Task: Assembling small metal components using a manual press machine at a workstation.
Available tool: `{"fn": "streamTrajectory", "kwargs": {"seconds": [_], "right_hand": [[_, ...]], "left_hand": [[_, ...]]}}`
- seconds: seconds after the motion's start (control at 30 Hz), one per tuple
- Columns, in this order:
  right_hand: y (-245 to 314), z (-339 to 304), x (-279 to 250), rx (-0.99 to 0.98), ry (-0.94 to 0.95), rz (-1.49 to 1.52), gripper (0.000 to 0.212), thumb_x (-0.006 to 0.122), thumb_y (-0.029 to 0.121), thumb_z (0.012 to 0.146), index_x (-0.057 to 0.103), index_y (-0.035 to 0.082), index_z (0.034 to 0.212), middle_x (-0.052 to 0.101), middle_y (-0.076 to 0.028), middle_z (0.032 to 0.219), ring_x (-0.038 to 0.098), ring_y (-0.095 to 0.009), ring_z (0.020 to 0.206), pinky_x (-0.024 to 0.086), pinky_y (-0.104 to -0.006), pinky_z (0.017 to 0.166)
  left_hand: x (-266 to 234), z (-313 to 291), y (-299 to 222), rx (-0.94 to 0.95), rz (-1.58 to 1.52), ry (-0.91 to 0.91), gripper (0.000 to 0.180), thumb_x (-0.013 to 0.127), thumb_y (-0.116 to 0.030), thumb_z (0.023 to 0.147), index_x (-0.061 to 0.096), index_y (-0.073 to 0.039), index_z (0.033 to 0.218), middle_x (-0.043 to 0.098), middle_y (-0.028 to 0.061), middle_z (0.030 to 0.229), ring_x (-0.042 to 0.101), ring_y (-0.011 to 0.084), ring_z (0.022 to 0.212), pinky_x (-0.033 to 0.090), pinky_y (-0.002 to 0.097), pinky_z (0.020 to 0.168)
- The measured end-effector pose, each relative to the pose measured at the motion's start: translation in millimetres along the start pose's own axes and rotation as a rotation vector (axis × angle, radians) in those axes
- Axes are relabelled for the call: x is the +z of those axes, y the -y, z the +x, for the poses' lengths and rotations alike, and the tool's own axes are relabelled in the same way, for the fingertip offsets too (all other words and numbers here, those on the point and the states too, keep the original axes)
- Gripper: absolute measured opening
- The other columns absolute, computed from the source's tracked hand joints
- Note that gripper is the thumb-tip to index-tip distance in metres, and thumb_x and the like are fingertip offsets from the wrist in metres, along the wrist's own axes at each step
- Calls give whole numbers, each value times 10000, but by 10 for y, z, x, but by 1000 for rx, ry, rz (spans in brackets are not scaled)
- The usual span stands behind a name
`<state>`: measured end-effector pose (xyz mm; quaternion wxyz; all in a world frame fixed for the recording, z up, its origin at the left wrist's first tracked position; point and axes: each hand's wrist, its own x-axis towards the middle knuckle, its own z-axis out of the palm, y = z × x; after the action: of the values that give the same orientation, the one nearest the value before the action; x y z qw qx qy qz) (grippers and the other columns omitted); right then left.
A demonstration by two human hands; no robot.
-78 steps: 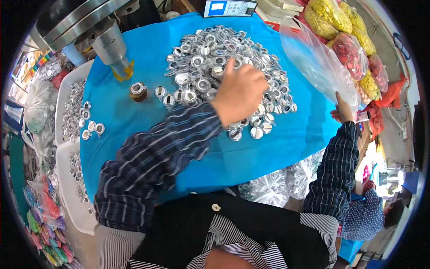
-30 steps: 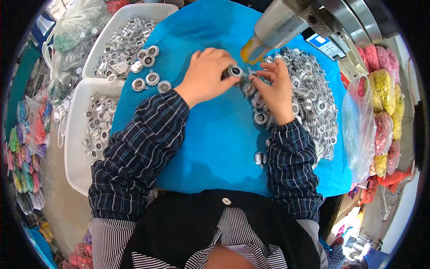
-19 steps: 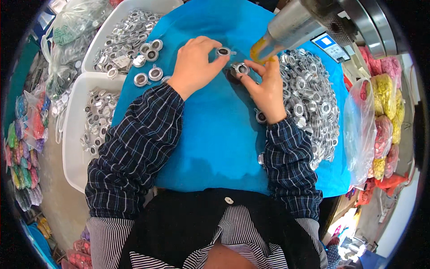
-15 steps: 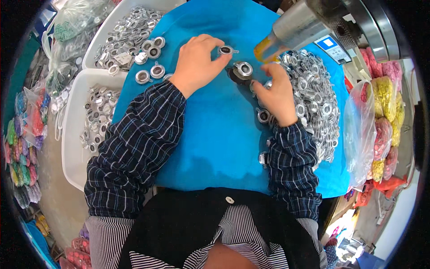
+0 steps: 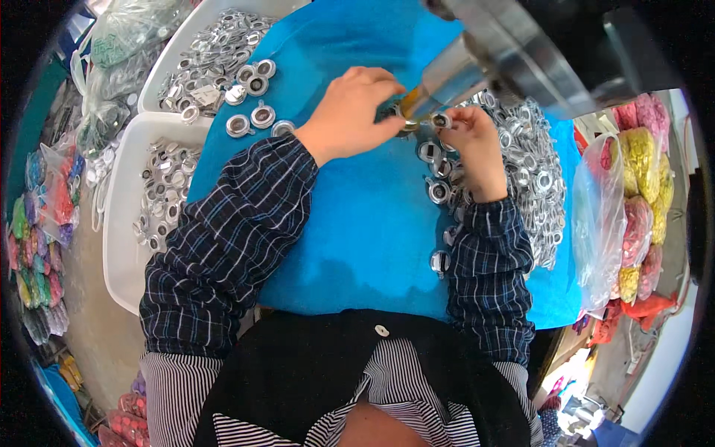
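Observation:
My left hand (image 5: 356, 112) reaches in beside the amber-tipped metal head of a press (image 5: 450, 74). Its thumb and fingers curve round the spot under the tip, and what they hold there is mostly hidden. Between the thumb and fingers of my right hand (image 5: 477, 145) is a small round silver tabbed piece with a dark centre (image 5: 441, 120), just right of the tip. Several similar silver pieces (image 5: 439, 191) lie below that hand, and a large heap of them (image 5: 536, 179) spreads to its right.
Two white bins (image 5: 119, 216) with silver pieces stand at the left. A few loose pieces (image 5: 262, 116) lie on the blue cloth (image 5: 357, 246) near them. A clear plastic bag (image 5: 598, 223) and bags of yellow and pink pieces (image 5: 637, 164) are on the right.
The press head has come down toward the work spot. My left hand has moved right to its tip, with its silver piece mostly lost from view. My right hand now pinches a silver piece.

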<state>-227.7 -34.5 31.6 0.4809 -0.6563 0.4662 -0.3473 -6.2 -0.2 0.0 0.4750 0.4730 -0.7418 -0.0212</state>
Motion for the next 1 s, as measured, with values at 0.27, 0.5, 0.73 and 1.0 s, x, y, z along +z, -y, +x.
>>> {"fn": "streamTrajectory", "kwargs": {"seconds": [0.27, 0.5, 0.73, 1.0], "right_hand": [[9, -44, 339, -122, -88, -223, 270, 726, 84, 777, 563, 9, 979, 621, -55, 900, 613, -133, 762, 471, -260, 612], [184, -240, 298, -334, -44, -1156, 298, 746, 198, 768, 577, -2, 910, 619, -81, 854, 633, -170, 771, 475, -316, 598], [138, -132, 101, -76, 33, -448, 223, 701, 35, 778, 561, -2, 948, 624, -67, 906, 636, -172, 818, 501, -298, 696], [5, -37, 165, -116, 31, 188, 243, 673, -46, 774, 552, -12, 983, 626, -65, 948, 620, -161, 914, 485, -257, 786]], "left_hand": [[-22, 19, 73, -151, -18, -22, 287, 685, -287, 757, 685, -62, 935, 640, 91, 979, 568, 302, 961, 444, 417, 827], [-40, -8, 41, -219, -13, -33, 278, 677, -282, 775, 685, -56, 938, 643, 97, 988, 569, 308, 969, 449, 420, 833], [-35, -16, 44, -213, -62, -16, 288, 675, -268, 766, 682, -50, 955, 623, 109, 1063, 551, 309, 1022, 449, 424, 856], [37, 24, -5, 14, -14, 43, 291, 688, -275, 752, 686, -54, 941, 627, 101, 1052, 549, 316, 1019, 445, 429, 859]]}}
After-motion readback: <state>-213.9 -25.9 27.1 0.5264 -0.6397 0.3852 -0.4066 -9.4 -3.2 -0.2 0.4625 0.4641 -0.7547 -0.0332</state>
